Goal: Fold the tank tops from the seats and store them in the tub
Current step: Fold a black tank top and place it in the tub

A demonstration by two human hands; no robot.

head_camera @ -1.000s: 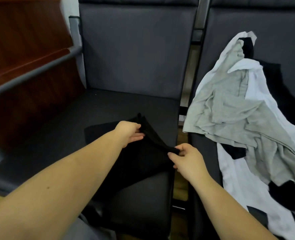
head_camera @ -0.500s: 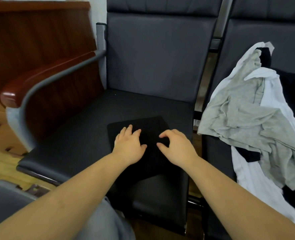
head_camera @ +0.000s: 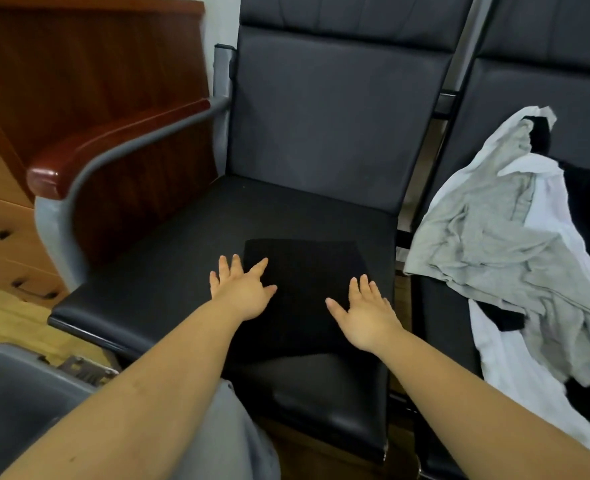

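Note:
A black tank top [head_camera: 304, 289], folded into a flat square, lies on the dark seat [head_camera: 182, 254] of the left chair. My left hand [head_camera: 243, 292] lies flat on its left edge with fingers spread. My right hand [head_camera: 363, 317] lies flat on its right edge, fingers straight. A loose pile of grey, white and black tank tops [head_camera: 515, 244] is heaped on the right chair. The corner of a grey tub [head_camera: 16, 403] shows at the lower left.
A wooden armrest [head_camera: 89, 150] on a grey metal frame borders the left chair. Behind it stands a wooden cabinet with drawers [head_camera: 6, 237]. A narrow gap separates the two chairs. Wooden floor shows beside the tub.
Both hands pinched the black top's fold a second ago, then laid it flat. Since then they have slid apart to its left and right edges, fingers now straight.

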